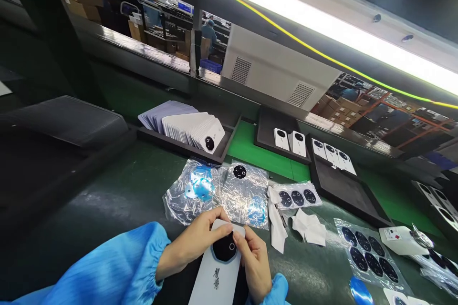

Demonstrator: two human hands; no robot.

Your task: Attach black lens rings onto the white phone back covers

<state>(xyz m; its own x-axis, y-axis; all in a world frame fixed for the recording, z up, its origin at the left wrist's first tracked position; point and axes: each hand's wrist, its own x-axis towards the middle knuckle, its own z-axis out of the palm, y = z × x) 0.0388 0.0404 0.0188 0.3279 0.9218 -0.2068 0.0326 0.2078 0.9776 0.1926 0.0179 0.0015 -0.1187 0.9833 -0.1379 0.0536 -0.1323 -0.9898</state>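
We hold the white panel [214, 281] low in front of us, writing and black disc [222, 250] facing up; its lower end runs out of view, so we cannot tell whether it rests on anything. The fingers of our left hand [195, 238] are closed on its upper left corner, thumb over the disc's upper edge. Those of our right hand [257, 262] pinch the right edge, thumb near the disc. Gripping from both sides probably steadies the panel and lets the thumbs bear on the disc. Beyond, clear film [232, 195] lies on the bench [304, 271], with wipes [311, 226] to its right, likely for easy reach. Farther back, more panels [193, 128] overlap in a fan in a tray [171, 144], presumably so that single ones lift out easily.
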